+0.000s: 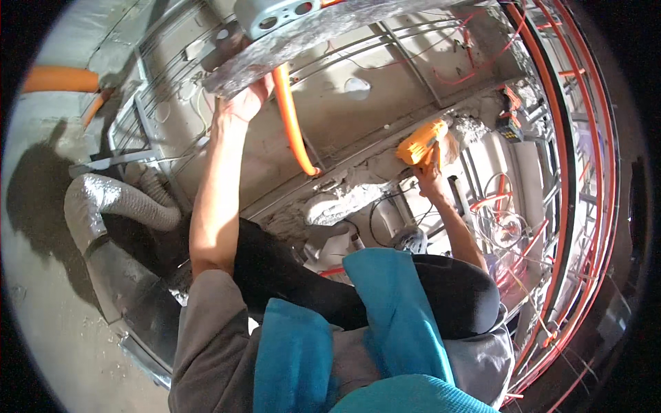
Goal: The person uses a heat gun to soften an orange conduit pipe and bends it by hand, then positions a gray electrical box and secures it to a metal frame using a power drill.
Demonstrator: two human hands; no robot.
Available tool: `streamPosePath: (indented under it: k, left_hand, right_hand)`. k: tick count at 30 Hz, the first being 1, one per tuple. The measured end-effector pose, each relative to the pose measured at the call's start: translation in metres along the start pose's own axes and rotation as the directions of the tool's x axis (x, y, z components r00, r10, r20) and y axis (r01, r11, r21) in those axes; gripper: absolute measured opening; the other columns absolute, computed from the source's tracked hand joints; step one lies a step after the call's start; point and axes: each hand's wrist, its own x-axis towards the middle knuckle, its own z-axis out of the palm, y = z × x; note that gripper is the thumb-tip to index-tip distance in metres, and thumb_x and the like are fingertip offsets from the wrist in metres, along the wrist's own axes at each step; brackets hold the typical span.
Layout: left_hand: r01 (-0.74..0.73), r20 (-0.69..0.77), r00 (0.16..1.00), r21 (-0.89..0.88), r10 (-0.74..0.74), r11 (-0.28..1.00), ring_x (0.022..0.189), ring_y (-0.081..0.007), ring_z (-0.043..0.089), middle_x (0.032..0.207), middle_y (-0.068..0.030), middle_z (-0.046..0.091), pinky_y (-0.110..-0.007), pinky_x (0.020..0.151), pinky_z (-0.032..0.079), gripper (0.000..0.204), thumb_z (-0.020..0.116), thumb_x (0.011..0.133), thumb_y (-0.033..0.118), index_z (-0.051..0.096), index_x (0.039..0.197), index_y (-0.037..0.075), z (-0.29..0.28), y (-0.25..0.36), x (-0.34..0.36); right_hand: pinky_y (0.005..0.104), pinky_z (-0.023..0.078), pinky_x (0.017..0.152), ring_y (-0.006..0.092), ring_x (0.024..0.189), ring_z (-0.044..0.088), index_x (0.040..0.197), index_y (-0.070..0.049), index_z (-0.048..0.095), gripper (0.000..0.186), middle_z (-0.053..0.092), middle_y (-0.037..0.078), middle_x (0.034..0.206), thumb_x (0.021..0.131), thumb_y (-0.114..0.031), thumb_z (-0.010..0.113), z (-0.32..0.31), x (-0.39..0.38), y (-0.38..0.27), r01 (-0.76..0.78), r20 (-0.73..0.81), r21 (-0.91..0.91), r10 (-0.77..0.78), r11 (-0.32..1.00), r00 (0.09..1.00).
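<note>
A teal cloth point(403, 289) lies nearest in the head view, at the lower centre of the frame. In the upper left, the left hand point(246, 104) is at a rough grey bar point(310, 51), just beside an orange tube point(290, 117), its fingers too hidden to tell their grip; right of centre, the right hand point(431, 180) has its fingers wrapped around an orange power tool point(418, 143).

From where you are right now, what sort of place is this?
Probably a building under construction or renovation: there's silver flexible ducting, a loose-ended orange tube and rough, broken masonry.
</note>
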Motion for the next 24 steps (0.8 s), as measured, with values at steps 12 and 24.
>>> streamPosePath:
  k: [12, 24]
  left_hand:
    - [0.143, 0.064, 0.988, -0.095, -0.137, 0.985, 0.108, -0.024, 0.071, 0.119, -0.0111, 0.073, -0.032, 0.084, 0.065, 0.029, 0.074, 0.093, 0.015, 0.068, 0.119, 0.003, 0.004, -0.002, 0.006]
    - [0.002, -0.076, 0.997, -0.006, -0.002, 1.0, 0.134, -0.0338, 0.056, 0.145, -0.0192, 0.058, -0.05, 0.123, 0.038, 0.062, 0.07, 0.096, 0.035, 0.052, 0.143, -0.001, -0.004, -0.007, 0.011]
  right_hand:
    - [0.0435, 0.038, 0.116, 0.0434, 0.142, 0.044, 0.167, -0.018, -0.002, 0.099, 0.032, 0.027, 0.163, 0.094, -0.011, 0.064, 0.0, 0.005, 0.027, 0.271, -0.057, -0.142, -0.281, 0.952, 0.958]
    - [0.0337, 0.052, 0.091, 0.0286, 0.124, 0.051, 0.168, -0.017, 0.003, 0.104, 0.036, 0.022, 0.159, 0.078, 0.013, 0.048, 0.015, 0.018, 0.046, 0.25, -0.145, -0.065, -0.257, 0.966, 0.956]
